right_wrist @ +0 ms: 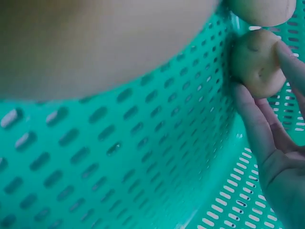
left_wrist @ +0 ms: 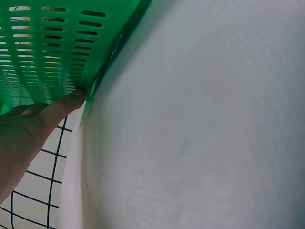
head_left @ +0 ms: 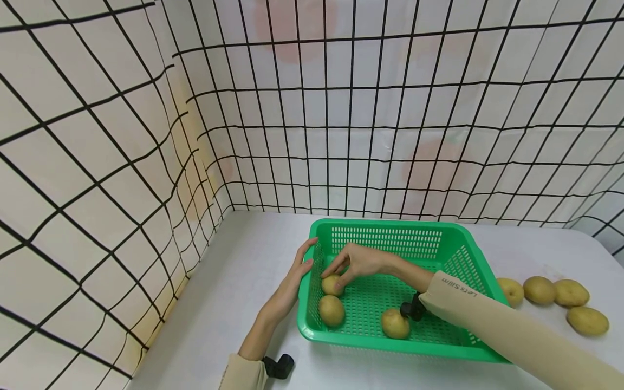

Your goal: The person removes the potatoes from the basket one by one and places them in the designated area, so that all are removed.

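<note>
A green perforated basket (head_left: 380,342) stands on the white table, with several potatoes inside. At its left end my right hand (head_left: 363,260) reaches in and pinches a potato (head_left: 332,284) between thumb and fingers; the right wrist view shows this potato (right_wrist: 257,64) close against the basket wall. Right beside it lies a second potato (head_left: 332,311), and a third potato (head_left: 395,324) sits near the front wall. My left hand (head_left: 291,279) rests on the left rim from outside, its fingers fairly straight. In the left wrist view, fingers (left_wrist: 62,106) touch the basket's outer wall (left_wrist: 95,52).
To the right of the basket several loose potatoes (head_left: 540,291) lie on the table (head_left: 219,271). Black grid netting (head_left: 361,127) over white sheeting rises behind and at the left. A black wrist device (head_left: 279,366) hangs by the left sleeve.
</note>
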### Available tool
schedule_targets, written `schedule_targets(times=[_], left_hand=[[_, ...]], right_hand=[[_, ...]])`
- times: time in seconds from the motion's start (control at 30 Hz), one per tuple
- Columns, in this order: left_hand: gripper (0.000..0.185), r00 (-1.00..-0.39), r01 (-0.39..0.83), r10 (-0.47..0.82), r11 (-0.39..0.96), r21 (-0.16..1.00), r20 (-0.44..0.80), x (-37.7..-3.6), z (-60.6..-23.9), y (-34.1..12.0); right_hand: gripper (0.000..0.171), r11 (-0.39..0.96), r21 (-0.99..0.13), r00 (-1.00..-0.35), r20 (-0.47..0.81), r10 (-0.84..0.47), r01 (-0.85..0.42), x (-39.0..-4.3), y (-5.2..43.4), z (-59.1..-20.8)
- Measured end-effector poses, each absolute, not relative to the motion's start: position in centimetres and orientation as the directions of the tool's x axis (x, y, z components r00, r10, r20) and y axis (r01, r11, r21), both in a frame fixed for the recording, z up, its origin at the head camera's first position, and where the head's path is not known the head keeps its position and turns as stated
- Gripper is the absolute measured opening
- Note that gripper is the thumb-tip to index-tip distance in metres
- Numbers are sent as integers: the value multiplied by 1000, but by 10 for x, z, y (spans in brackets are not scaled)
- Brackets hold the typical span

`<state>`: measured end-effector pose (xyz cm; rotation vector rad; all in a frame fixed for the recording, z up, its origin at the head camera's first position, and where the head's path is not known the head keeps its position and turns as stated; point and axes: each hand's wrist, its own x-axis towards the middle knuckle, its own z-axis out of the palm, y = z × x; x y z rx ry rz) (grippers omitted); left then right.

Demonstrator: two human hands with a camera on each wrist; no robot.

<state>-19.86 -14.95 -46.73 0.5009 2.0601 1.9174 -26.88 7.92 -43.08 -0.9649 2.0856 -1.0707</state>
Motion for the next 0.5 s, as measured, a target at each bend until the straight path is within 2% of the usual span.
schedule_targets(times=[0.5], left_hand=[[50, -901, 61, 433, 64, 996, 27, -198, -467, -149]], right_hand=[[34, 408, -833, -546, -158, -823, -373, -273, 92, -424]])
